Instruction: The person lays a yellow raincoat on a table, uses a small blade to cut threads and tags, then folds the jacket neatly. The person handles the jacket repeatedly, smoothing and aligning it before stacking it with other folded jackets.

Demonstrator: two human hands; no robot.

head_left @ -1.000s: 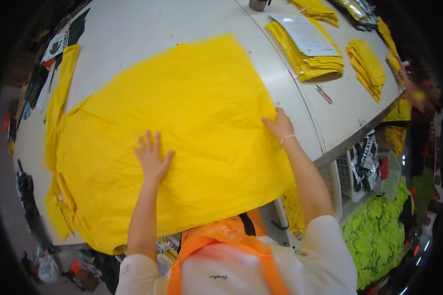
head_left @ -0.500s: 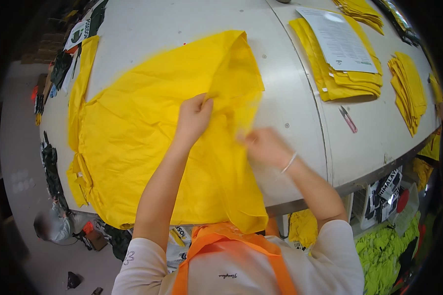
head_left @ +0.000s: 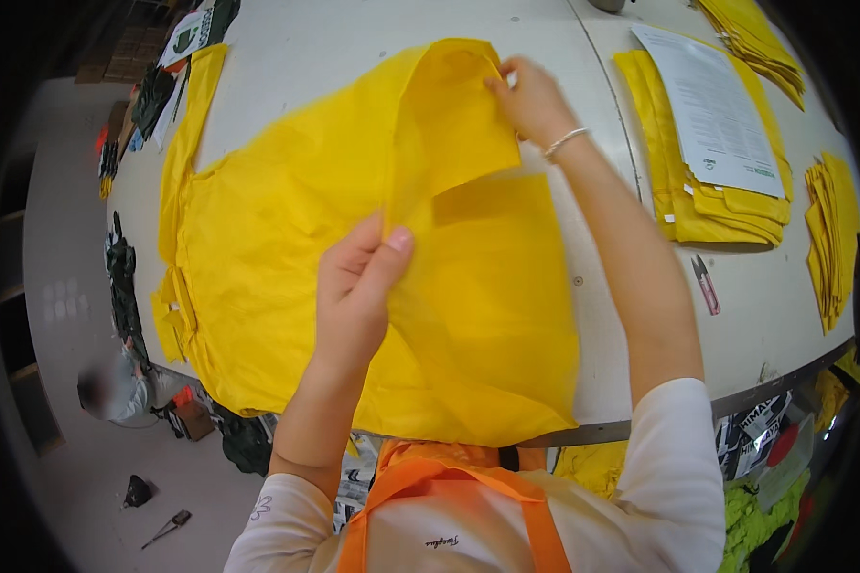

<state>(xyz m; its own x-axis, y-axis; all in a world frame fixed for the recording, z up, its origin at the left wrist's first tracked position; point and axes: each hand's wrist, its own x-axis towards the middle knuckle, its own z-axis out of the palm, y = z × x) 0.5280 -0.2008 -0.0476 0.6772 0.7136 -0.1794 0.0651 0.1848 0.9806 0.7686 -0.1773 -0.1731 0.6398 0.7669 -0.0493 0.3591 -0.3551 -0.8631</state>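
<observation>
A large yellow garment (head_left: 268, 220) lies spread over the pale table, its sleeves at the far left end. My left hand (head_left: 358, 286) pinches a fold of the cloth near the middle, thumb on top. At the far right corner, my right hand (head_left: 530, 95) grips the garment's open edge and lifts it, so the inside of the opening shows between both hands. The lower layer of cloth (head_left: 506, 296) lies flat to the right of my left hand and reaches the table's near edge.
On the right stands a stack of folded yellow garments (head_left: 655, 143) under a printed paper sheet (head_left: 707, 115). Small pink-handled thread snips (head_left: 706, 286) lie nearer. More yellow pieces (head_left: 831, 244) sit at the right edge. A person (head_left: 115, 387) is far left. Lime-green cloth (head_left: 760, 520) lies below the table.
My right hand has moved up and away to the far corner, now holding the edge there. My left hand has come slightly nearer. The garment's opening has spread apart.
</observation>
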